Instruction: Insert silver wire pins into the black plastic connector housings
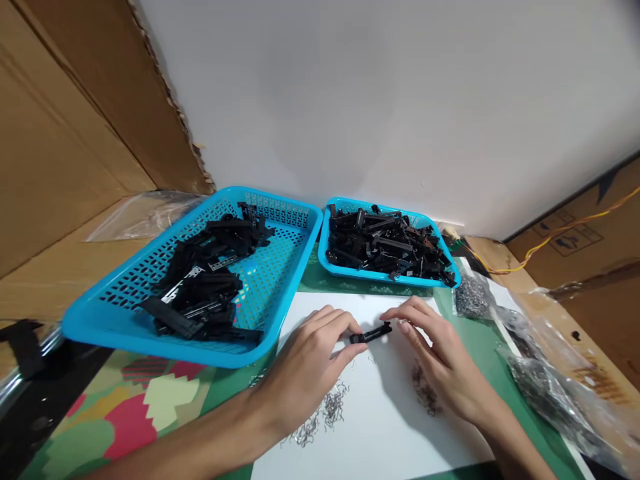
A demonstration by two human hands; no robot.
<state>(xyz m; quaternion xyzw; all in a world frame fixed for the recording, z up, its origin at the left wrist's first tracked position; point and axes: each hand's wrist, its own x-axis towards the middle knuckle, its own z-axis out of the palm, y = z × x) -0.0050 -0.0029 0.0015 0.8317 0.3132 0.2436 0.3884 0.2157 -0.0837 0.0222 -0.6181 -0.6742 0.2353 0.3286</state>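
Note:
Between the thumb and fingers of my left hand [320, 347] is a slim black plastic part [371, 333], held by its left end above a white sheet [385, 413]. At the part's right end, my right hand [440, 347] has its index finger and thumb drawn close together. Whatever sits between those fingertips is too small to make out. Below my left hand lies a loose pile of small bent silver wire pieces [333, 405]. Another pile of small, darker pieces [424, 390] is partly covered by my right hand.
A large blue basket [293, 293] on the left holds black plastic parts. Behind the sheet, a smaller blue basket [327, 263] is heaped with similar parts. Plastic bags of small metal pieces [473, 297] lie at right. Cardboard [75, 100] and a white wall [350, 100] enclose the table.

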